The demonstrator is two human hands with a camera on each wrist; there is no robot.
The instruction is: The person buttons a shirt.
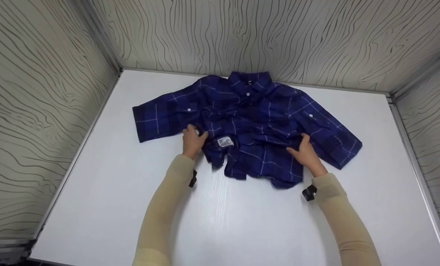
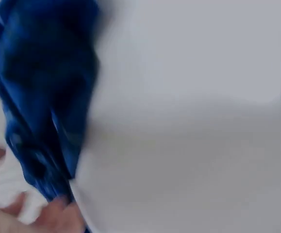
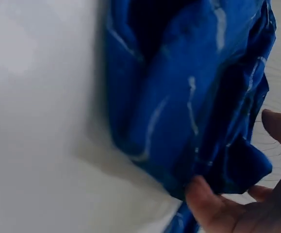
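Shirt (image 1: 260,116) lay on the table (image 1: 220,225) with collar (image 1: 237,84) farthest away and sleeves (image 1: 155,118) spread crosswise, its lower body between the left hand (image 1: 194,141), whose grip I could not tell, and the right hand (image 1: 307,154), touching it with parted fingers (image 3: 278,127).

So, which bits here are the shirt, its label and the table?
Shirt (image 1: 249,118): head view, on its rumpled front.
Label (image 1: 225,141): head view, middle of its white face.
Table (image 1: 220,221): head view, on a bare part of its white top.
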